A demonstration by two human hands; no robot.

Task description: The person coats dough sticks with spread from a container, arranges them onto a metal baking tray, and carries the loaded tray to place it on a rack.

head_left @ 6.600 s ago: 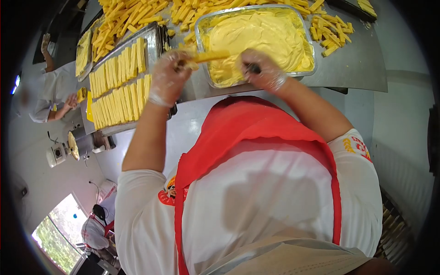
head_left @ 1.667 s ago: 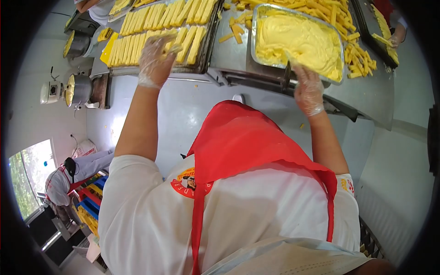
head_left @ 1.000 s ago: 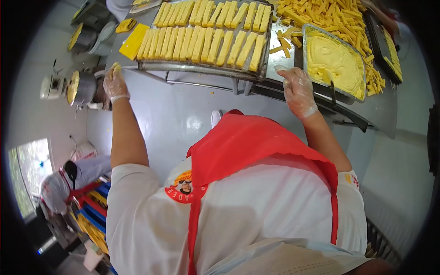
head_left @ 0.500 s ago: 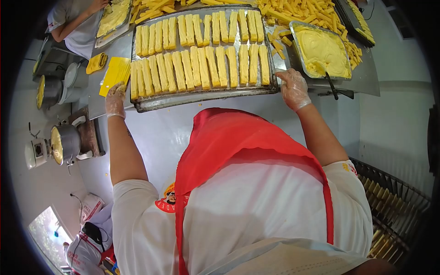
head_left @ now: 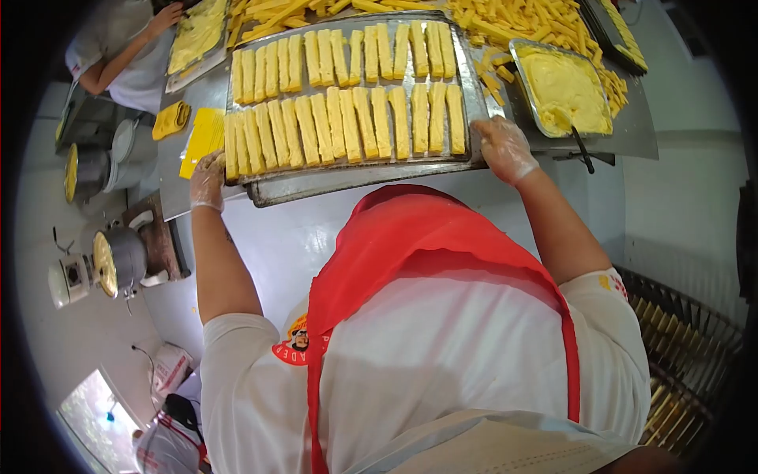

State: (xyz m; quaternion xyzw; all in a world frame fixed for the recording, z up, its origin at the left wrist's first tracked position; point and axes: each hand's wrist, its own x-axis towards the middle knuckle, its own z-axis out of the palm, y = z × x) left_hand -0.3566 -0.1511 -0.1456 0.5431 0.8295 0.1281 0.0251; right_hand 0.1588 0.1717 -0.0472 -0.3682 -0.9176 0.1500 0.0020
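A metal tray [head_left: 476, 91] bears two rows of yellow, cream-coated sticks [head_left: 342, 122]. My left hand [head_left: 208, 180], in a clear plastic glove, is closed on the tray's near left corner. At the near right corner my gloved right hand [head_left: 505, 148] grips the edge; some fingertips are hidden. Beneath lies a second tray [head_left: 332, 186], its front edge sticking out toward me and offset to the right. Yellow sheets [head_left: 204, 141] lie just beyond my left hand. A pan of yellow cream [head_left: 564, 83] with a dark-handled utensil [head_left: 583, 150] stands right of my right hand.
Loose yellow sticks [head_left: 525, 20] are heaped at the back of the metal table [head_left: 636, 130]. A folded yellow cloth [head_left: 171, 120] lies at the left. Another person's arm [head_left: 134, 51] is at the far left, near pots [head_left: 91, 170]. A loaded rack [head_left: 679, 340] stands at right.
My left hand has moved from beside the yellow sheets onto the tray corner. The upper tray has shifted slightly relative to the lower one, whose front edge now shows more.
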